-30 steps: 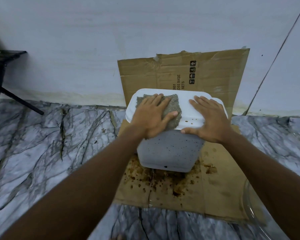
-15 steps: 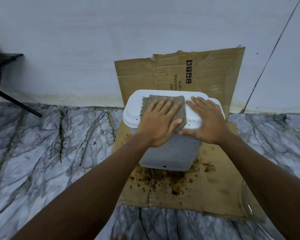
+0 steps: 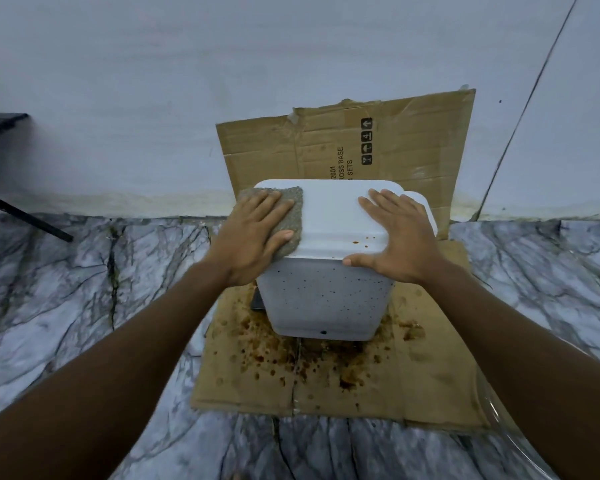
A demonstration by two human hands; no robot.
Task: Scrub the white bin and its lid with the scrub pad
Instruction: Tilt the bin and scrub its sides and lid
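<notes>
A white bin (image 3: 323, 303) stands upright on stained cardboard, its front wall speckled with dark spots. The white lid (image 3: 333, 213) sits on top, with a few brown drops near its front right edge. A grey scrub pad (image 3: 290, 216) lies on the lid's left part and hangs over the left edge. My left hand (image 3: 253, 237) presses flat on the pad with straight fingers. My right hand (image 3: 395, 237) lies flat on the lid's right side, thumb along the front rim.
The cardboard sheet (image 3: 430, 386) covers the marble floor (image 3: 66, 306) under the bin and leans up against the white wall behind. Brown stains spread in front of the bin. Black furniture legs (image 3: 18, 213) stand at far left. A clear curved rim (image 3: 499, 424) shows at lower right.
My left hand has slid the scrub pad leftward from the lid's middle to its left edge. My right hand stays on the lid's right side.
</notes>
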